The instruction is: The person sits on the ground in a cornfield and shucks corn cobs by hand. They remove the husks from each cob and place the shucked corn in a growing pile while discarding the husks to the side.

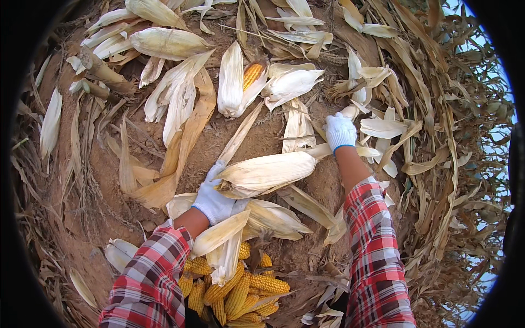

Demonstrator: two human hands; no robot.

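Nearest, at six o'clock between the plaid sleeves, a heap of husked yellow cobs [240, 292] lies on the dirt, roughly a dozen showing, though overlap blurs the count. Just above it the left hand [212, 198], in a white glove, is closed around the blunt end of one unhusked ear of corn [269, 171]. That ear lies near the middle, its long axis running from eight o'clock up toward two o'clock, so it stretches away from the left grip toward the right hand [339, 131]. The right hand, also gloved, sits at the ear's far tip at two o'clock, closed on the dry husk ends there; the left hand is the nearer one. Farther, at twelve o'clock, one half-opened ear [252, 74] shows yellow kernels, and about six husked-over ears [167, 42] lie scattered toward eleven o'clock among loose husk leaves [298, 128].
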